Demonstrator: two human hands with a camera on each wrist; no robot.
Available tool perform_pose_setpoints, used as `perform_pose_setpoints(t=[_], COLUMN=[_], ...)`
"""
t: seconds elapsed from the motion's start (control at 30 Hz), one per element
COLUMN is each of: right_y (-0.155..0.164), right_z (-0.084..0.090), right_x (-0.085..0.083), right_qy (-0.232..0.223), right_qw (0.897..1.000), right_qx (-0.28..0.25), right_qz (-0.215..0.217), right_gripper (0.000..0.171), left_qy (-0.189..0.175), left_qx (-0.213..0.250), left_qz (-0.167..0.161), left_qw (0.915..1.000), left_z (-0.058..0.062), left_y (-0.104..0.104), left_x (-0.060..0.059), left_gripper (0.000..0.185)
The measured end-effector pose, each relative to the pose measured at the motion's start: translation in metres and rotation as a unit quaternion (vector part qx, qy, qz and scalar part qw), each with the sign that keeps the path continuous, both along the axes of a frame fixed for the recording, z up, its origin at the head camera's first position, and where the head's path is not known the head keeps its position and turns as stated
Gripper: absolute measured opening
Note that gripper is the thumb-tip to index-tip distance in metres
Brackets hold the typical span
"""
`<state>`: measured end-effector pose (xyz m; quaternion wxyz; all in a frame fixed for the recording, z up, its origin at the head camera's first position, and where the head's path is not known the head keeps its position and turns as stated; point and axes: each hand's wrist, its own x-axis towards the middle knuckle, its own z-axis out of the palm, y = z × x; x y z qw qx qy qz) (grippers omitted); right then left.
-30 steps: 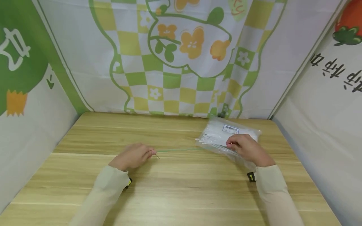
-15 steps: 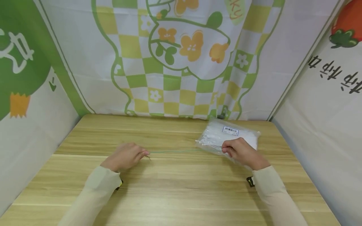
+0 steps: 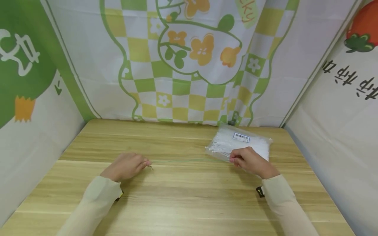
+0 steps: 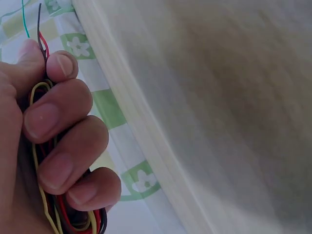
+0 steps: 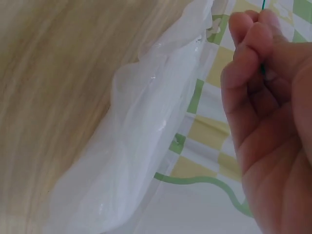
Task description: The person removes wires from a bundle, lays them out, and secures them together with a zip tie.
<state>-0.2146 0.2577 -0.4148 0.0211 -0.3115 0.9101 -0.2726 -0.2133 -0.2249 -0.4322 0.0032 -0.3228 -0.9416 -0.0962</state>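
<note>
The left hand [image 3: 125, 166] is over the left part of the table [image 3: 183, 196], its fingers curled round a folded bundle of thin wires [image 4: 92, 223], yellow, red and black among them. A few loose ends [image 4: 40, 24], black and red, poke out past the thumb and forefinger. From that same pinch a thin green wire [image 3: 189, 160] runs across to the right hand [image 3: 249, 160], roughly parallel with the table's far edge and nearly straight. The right hand pinches the green wire between thumb and fingertips, the other fingers bent in; a bit of green also shows lower down, inside the curl.

Behind the right hand, close to the table's far edge and towards its far right corner, lies a clear plastic bag [image 3: 255, 146] of white cable ties, a barcode label [image 3: 241, 137] facing up. In the head view the hand overlaps the bag's near side, while the right wrist view shows a gap between them. Past the far edge hangs a green, yellow and white checked cloth [image 3: 189, 91] with orange flowers
</note>
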Motion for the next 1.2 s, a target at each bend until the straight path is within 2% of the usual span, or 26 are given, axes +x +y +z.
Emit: perform_pose_setpoints(t=[0.23,0.57,0.8,0.93,1.2], right_y=[-0.004,-0.009,-0.022,-0.029,-0.042], right_z=[-0.008,-0.011,-0.015,-0.018,-0.026], right_x=[-0.004,-0.009,-0.013,-0.013,-0.011], right_qy=[0.033,0.03,0.059,0.065,0.058], right_qw=[0.999,0.999,0.997,0.996,0.993], right_qx=[0.025,0.018,0.05,0.064,0.104], right_qz=[-0.008,0.007,0.027,0.02,-0.021], right_gripper=[0.016,0.02,0.022,0.019,0.019], left_qy=[-0.013,-0.034,-0.016,-0.026,-0.062], left_qx=[-0.003,-0.008,-0.035,-0.036,-0.035], left_qz=[0.016,0.038,0.034,0.04,0.053], left_qw=[0.9998,0.9986,0.9987,0.9982,0.9961], left_z=[-0.006,-0.006,-0.006,-0.006,-0.006], left_y=[-0.008,-0.014,-0.019,-0.019,-0.02], left_x=[-0.001,-0.005,-0.004,-0.002,-0.002], left_gripper=[0.033,0.027,0.028,0.029,0.033])
